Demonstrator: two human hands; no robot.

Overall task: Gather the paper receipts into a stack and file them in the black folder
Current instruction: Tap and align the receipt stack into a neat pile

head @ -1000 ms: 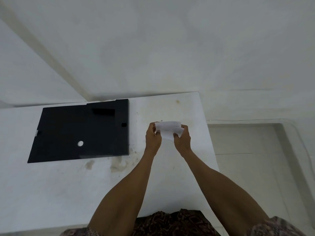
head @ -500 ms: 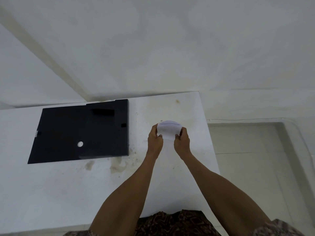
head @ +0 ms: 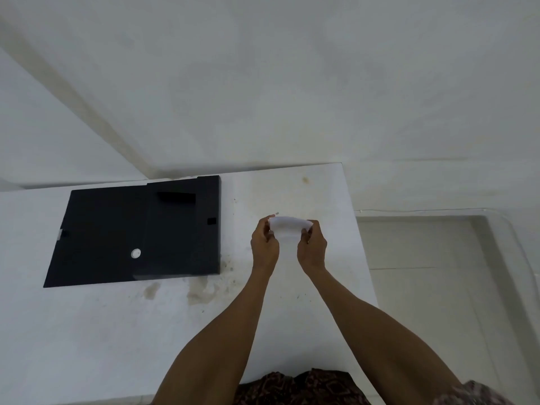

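Note:
A small stack of white paper receipts is pinched between both hands above the white table, bowed upward in the middle. My left hand grips its left edge and my right hand grips its right edge. The black folder lies flat and closed on the table to the left of my hands, with a white round button on its cover and a gap of bare table between it and my left hand.
The white table has brown stains just below the folder's near right corner. Its right edge runs close to my right arm, with a lower tiled floor beyond. White walls rise behind the table.
The receipts went from a loose, uneven bunch to a squared stack bowed upward between my hands. Both hands stayed at about the same spot.

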